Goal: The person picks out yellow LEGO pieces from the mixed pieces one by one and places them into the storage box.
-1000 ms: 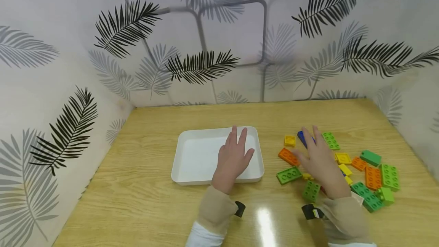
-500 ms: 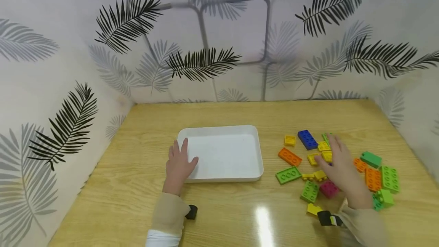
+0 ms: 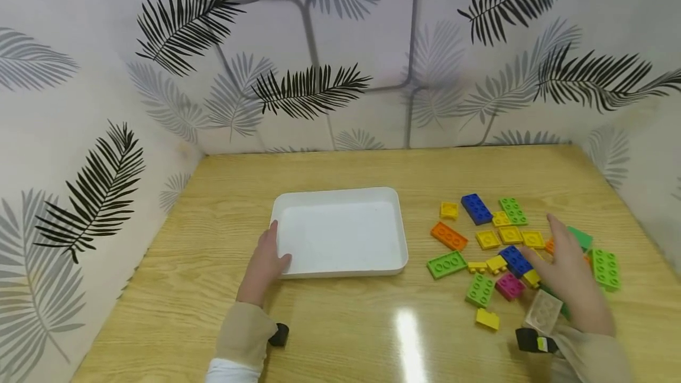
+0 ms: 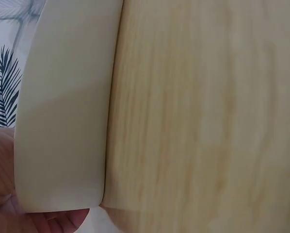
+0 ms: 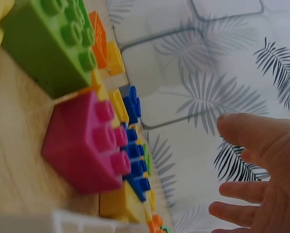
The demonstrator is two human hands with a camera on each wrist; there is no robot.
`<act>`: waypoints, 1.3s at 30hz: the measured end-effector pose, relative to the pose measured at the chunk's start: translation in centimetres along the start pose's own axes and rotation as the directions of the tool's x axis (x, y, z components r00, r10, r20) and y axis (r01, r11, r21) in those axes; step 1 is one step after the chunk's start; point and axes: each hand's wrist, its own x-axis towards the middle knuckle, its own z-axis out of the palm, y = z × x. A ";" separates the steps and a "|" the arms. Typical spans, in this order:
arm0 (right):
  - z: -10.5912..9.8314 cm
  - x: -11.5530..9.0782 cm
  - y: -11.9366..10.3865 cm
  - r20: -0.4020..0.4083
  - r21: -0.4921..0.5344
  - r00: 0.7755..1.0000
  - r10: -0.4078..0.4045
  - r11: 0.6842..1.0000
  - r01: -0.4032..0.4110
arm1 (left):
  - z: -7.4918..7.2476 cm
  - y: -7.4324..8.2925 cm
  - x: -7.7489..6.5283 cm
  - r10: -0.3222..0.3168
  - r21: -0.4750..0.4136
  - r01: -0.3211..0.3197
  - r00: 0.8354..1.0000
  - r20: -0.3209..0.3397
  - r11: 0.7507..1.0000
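Note:
A shallow white tray [image 3: 340, 235] lies on the wooden table. At its left side, near the front corner, my left hand [image 3: 263, 265] grips the wall, thumb over the rim and fingers along the outside; the left wrist view shows the hand [image 4: 33, 213] around the corner of the tray wall [image 4: 62, 116]. Over the right part of a spread of toy building bricks, my right hand [image 3: 574, 276] hovers with fingers extended, holding nothing. Near it are a blue brick [image 3: 516, 261], a magenta brick [image 5: 82, 143] and a beige brick [image 3: 544, 311]. The hand hides some bricks.
Several yellow, orange, green and blue bricks lie scattered right of the tray, among them an orange brick [image 3: 449, 236], a flat green brick [image 3: 447, 264] and a large light green brick [image 3: 605, 269]. Leaf-patterned fabric [image 3: 340, 105] walls the table's back and sides.
My left hand has moved left from over the tray to its left wall and taken hold there. My right hand has shifted right above the bricks, uncovering several of them.

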 end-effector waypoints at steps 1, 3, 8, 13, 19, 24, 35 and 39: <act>0.0 -0.1 0.2 0.006 -0.003 1.000 0.007 1.000 -0.007 | 0.0 0.0 0.0 -0.001 0.002 0.001 1.000 -0.002 1.000; -0.1 -0.4 0.6 0.021 -0.012 1.000 0.013 1.000 -0.013 | -0.1 0.1 -0.2 -0.004 0.002 0.004 1.000 -0.005 1.000; -0.2 -0.8 0.7 0.132 -0.077 0.990 0.058 0.996 -0.048 | -0.2 0.2 -0.8 -0.012 0.013 0.012 1.000 -0.014 1.000; 0.3 -0.7 1.1 0.233 -0.115 0.966 0.114 0.989 -0.089 | -0.1 0.2 -1.2 -0.022 0.005 0.022 0.999 -0.025 1.000; 1.3 -0.1 2.0 0.257 -0.126 0.940 0.226 0.972 -0.200 | 0.3 0.0 -1.3 -0.030 -0.023 0.030 0.999 -0.027 0.999; 1.7 0.1 1.5 0.260 -0.134 0.932 0.252 0.966 -0.224 | 0.5 -0.1 -1.6 -0.023 -0.026 0.022 0.999 -0.029 0.999; 2.7 -0.3 -0.2 0.161 -0.184 0.940 0.299 0.945 -0.269 | 1.2 0.1 -2.8 0.011 -0.128 -0.022 0.997 -0.082 0.992; 2.3 -0.3 -0.4 0.173 -0.189 0.933 0.316 0.940 -0.284 | 1.1 0.3 -3.1 -0.012 -0.130 0.002 0.997 -0.076 0.992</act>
